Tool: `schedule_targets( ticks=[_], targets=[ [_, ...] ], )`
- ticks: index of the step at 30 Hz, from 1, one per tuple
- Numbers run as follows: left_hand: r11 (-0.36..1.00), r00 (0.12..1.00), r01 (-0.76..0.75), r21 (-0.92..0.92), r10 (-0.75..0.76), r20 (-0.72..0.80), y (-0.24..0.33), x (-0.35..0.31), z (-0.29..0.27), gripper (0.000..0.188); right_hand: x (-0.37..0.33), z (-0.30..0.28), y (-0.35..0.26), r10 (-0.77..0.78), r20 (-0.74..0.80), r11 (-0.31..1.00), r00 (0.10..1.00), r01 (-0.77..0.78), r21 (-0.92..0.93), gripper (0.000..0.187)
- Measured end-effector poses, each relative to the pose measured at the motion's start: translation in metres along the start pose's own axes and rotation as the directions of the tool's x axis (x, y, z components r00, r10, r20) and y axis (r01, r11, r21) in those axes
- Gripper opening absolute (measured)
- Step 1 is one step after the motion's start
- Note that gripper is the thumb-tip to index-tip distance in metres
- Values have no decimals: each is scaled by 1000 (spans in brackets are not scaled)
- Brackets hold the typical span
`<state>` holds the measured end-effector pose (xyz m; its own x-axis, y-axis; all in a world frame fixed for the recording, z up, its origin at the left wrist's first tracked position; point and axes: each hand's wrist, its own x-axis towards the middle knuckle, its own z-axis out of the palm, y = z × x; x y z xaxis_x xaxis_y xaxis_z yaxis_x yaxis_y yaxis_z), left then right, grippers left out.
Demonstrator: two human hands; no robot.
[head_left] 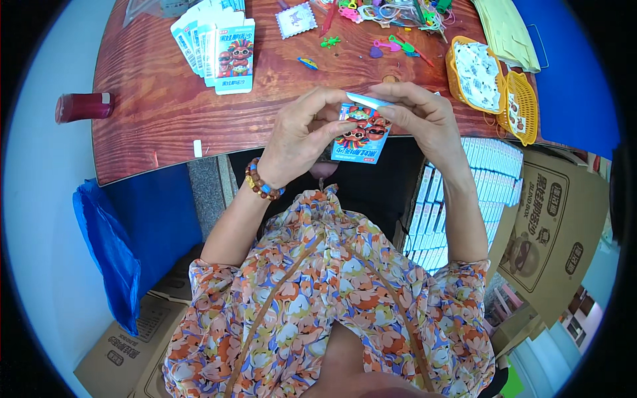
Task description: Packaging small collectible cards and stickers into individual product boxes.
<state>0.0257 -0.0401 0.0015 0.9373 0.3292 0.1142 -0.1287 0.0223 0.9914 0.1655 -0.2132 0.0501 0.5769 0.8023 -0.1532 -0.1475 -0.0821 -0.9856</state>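
Between my two hands, just over the table's near edge, is a small blue cardboard box [361,136] printed with cartoon figures. My left hand [302,132] grips its left side, thumb across the printed front. My right hand [424,123] holds the upper right part, thumb against the white end flap, which stands out at the top. Fingers behind the box are partly hidden, and I cannot see inside it. A fanned stack of flat, matching cartons [235,56] lies at the far left of the table.
Two yellow baskets with small packets [476,76] stand at the right table edge. Small plastic toys [398,45] lie scattered at the back. A red jar [84,107] is on its side at the left. Finished-looking boxes [464,199] fill a carton [551,219] below right.
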Motion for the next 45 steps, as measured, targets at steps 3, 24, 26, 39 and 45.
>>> schedule_targets(
  ticks=[3,24,26,39,45],
  targets=[
    [999,999,2,45,-5,49,0,0,-1,34,1,-11,2,-11,59,997,998,16,-79,22],
    [984,991,80,157,-95,90,6,4,-3,49,-5,-6,13,-192,103,805,976,217,-552,22],
    [976,986,109,191,-130,103,6,3,-3,50,-3,-9,21,-381,193,657,904,411,-632,21],
    [978,970,197,72,-205,131,-1,4,-8,39,-3,-8,21,-355,236,637,905,419,-647,23],
    [953,976,123,278,-167,142,8,4,-2,42,-8,-5,19,-311,199,691,929,365,-624,20]
  ],
)
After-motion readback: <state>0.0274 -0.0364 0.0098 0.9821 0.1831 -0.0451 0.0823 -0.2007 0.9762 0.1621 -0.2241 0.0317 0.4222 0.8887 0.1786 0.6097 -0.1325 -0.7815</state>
